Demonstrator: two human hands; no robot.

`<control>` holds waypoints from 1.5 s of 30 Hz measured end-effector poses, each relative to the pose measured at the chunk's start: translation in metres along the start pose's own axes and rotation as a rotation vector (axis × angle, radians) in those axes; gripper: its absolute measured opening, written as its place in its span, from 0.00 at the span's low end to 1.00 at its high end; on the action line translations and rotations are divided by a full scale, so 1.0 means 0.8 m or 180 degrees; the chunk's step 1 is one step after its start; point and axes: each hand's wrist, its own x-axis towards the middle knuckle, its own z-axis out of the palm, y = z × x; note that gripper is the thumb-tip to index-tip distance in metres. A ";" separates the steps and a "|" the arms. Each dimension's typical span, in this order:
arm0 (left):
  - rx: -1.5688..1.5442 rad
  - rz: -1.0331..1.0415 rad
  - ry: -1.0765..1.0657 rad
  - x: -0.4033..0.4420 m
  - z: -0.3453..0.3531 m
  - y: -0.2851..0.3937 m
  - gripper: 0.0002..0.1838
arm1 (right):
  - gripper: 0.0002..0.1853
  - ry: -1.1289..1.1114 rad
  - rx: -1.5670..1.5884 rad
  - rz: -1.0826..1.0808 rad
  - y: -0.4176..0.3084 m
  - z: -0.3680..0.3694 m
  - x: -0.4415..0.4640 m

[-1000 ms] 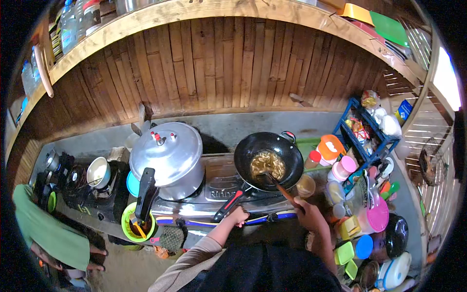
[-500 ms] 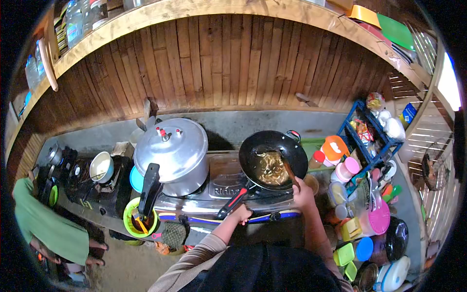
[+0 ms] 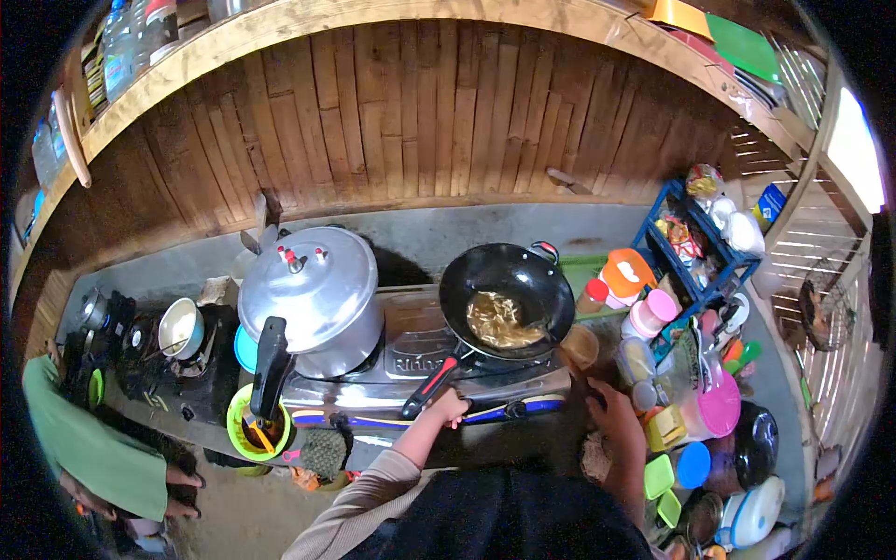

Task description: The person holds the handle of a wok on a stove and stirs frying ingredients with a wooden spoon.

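A black wok (image 3: 523,271) sits on the right burner, with brown oily liquid and thin pale strips (image 3: 495,319) in it. My right hand (image 3: 613,413), lower right of the wok, is closed around the wooden handle of a spatula (image 3: 573,366); its far end reaches the wok's right side. Close beside the wok's black-and-red handle (image 3: 434,385) is my left hand (image 3: 448,408), fingers curled at the stove's front edge. Whether it grips anything is hidden. The gas stove (image 3: 411,322) lies under the wok.
A large silver pressure cooker (image 3: 313,299) stands on the left burner, its black handle jutting forward. A green bowl (image 3: 233,439) sits below it. Plastic containers and a blue rack (image 3: 653,224) crowd the right. Another person in green (image 3: 93,439) is at far left, near a second stove (image 3: 140,373).
My right hand has moved down and right, drawing the spatula back toward the wok's right edge. My left hand stays beside the wok handle. The view has shifted slightly.
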 end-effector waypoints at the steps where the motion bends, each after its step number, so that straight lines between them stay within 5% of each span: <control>1: 0.0005 0.0011 -0.0038 -0.001 -0.002 0.001 0.20 | 0.20 -0.0096 -0.0057 -0.0104 -0.005 -0.010 -0.008; 14: -0.0054 -0.0034 -0.0021 0.014 0.004 -0.012 0.20 | 0.21 -0.0566 0.0004 0.0417 -0.039 -0.069 -0.041; 24: 0.0101 0.0037 -0.0025 -0.001 -0.003 0.001 0.20 | 0.22 -0.0612 0.0164 -0.0413 0.012 0.033 0.023; 27: 0.0163 -0.0066 0.0074 -0.025 -0.011 0.022 0.21 | 0.21 -0.0247 0.0277 -0.0803 0.012 0.074 0.046; 30: 0.0118 -0.0060 0.0079 -0.020 -0.009 0.016 0.21 | 0.20 -0.0404 0.0645 -0.0225 -0.007 0.100 0.068; 34: 0.0147 -0.0179 0.0044 -0.034 -0.017 0.030 0.15 | 0.20 0.0198 0.0605 -0.0941 -0.003 0.124 0.101; 38: -0.0051 -0.0002 0.0092 -0.002 -0.001 0.003 0.15 | 0.21 0.0129 0.0708 -0.0413 0.010 0.127 0.120; 45: -0.0019 -0.0069 0.0101 -0.012 -0.005 0.012 0.16 | 0.19 0.0980 -0.0138 -0.1559 0.056 0.109 0.119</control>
